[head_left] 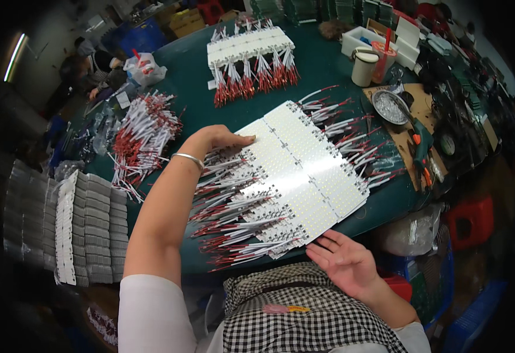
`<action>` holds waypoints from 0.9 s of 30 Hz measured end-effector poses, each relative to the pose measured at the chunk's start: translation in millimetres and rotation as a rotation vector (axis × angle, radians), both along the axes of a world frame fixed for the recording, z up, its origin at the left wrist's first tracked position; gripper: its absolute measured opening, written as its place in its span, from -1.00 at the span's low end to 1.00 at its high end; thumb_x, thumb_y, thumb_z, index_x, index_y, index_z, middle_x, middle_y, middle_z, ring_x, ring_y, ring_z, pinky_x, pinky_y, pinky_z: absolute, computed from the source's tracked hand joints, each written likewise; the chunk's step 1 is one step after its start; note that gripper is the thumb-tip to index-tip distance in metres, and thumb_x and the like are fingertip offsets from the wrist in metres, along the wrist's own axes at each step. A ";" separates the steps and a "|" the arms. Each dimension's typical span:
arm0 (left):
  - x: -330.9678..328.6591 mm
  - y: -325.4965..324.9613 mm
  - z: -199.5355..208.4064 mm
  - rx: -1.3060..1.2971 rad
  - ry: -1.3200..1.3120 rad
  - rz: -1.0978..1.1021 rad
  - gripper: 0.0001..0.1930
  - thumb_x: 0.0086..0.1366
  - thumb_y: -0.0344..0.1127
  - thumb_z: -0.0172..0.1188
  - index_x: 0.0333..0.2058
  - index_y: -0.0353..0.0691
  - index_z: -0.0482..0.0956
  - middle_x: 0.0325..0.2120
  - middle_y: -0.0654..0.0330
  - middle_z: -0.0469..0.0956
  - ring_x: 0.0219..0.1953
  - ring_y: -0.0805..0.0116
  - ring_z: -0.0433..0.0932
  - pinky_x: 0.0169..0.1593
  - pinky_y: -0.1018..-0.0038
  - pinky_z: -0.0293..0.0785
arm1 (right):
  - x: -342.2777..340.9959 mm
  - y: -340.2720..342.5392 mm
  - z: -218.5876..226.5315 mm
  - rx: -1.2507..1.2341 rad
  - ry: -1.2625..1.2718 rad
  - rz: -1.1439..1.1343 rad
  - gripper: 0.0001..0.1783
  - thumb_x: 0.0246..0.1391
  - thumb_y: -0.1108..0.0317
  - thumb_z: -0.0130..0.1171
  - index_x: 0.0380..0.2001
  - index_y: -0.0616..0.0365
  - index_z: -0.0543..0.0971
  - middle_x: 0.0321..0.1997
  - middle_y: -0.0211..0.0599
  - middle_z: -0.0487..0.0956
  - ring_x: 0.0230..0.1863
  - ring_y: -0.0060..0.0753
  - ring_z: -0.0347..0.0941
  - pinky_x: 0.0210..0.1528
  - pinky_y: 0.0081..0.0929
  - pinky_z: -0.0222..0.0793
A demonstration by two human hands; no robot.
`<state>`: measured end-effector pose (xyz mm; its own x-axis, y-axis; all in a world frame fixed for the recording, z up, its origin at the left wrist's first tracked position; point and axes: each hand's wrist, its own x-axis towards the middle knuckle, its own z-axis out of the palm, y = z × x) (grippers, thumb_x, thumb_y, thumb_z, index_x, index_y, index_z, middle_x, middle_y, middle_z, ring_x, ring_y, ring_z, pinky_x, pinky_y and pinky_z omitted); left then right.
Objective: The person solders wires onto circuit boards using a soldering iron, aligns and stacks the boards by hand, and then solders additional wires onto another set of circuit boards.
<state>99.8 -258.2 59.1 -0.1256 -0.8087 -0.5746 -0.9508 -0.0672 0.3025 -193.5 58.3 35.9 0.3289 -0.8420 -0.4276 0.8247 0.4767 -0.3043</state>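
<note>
A stack of white LED circuit boards (pixel 304 170) lies in front of me, set at a slant on the green tabletop. Red and white wire leads (pixel 234 206) fan out from its left side, and more leads (pixel 351 141) from its right. My left hand (pixel 219 137) curls around the far-left edge, thumb on top; its other fingers are mostly hidden. By the near corner my right hand (pixel 348 262) is open, palm turned up and fingers apart, the fingertips at the boards' edge.
Another wired board stack (pixel 251 50) stands at the back. Left are a pile of loose wires (pixel 146 132) and tall board stacks (pixel 90 229). A metal bowl (pixel 391 107), orange-handled pliers (pixel 420 153) and a lidded cup (pixel 364 66) stand right. Someone else (pixel 90 73) sits far left.
</note>
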 end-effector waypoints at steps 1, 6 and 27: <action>1.9 0.2 9.1 -0.016 -0.007 0.003 -0.04 -0.11 0.52 0.33 -0.23 -0.50 0.67 -0.20 -0.08 0.62 -0.14 0.16 0.57 -0.08 0.29 0.46 | 1.7 2.2 -4.9 -0.077 -0.017 0.020 -0.23 -0.22 0.67 0.10 0.19 0.45 0.21 0.26 0.08 0.23 0.37 0.19 0.14 0.49 -0.01 -0.03; 5.4 15.0 109.3 -0.469 0.057 -0.029 -0.21 -0.26 0.19 0.60 -0.28 -0.47 0.63 -0.35 -0.03 0.65 -0.27 0.13 0.62 -0.17 0.31 0.50 | 29.0 -26.9 -0.7 -0.111 0.040 0.117 -0.19 -0.21 0.64 0.11 0.23 0.49 0.18 0.31 0.17 0.25 0.40 0.13 0.14 0.49 -0.05 -0.02; -1.7 180.5 188.9 -0.997 0.004 -0.278 -0.21 -0.05 -0.11 0.49 0.15 -0.26 0.37 -0.11 -0.03 0.55 -0.02 -0.03 0.55 0.01 0.16 0.48 | 28.7 -183.1 181.3 -1.478 1.673 -0.283 -0.02 -0.46 0.54 0.52 0.22 0.27 0.41 0.14 -0.03 0.53 0.11 -0.19 0.51 0.15 -0.34 0.42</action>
<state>98.1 -77.7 248.0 -0.3810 -0.8593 0.3412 -0.8934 0.4372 0.1035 -164.8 -124.8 217.2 0.3067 -0.6758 0.6703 -0.4881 -0.7162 -0.4988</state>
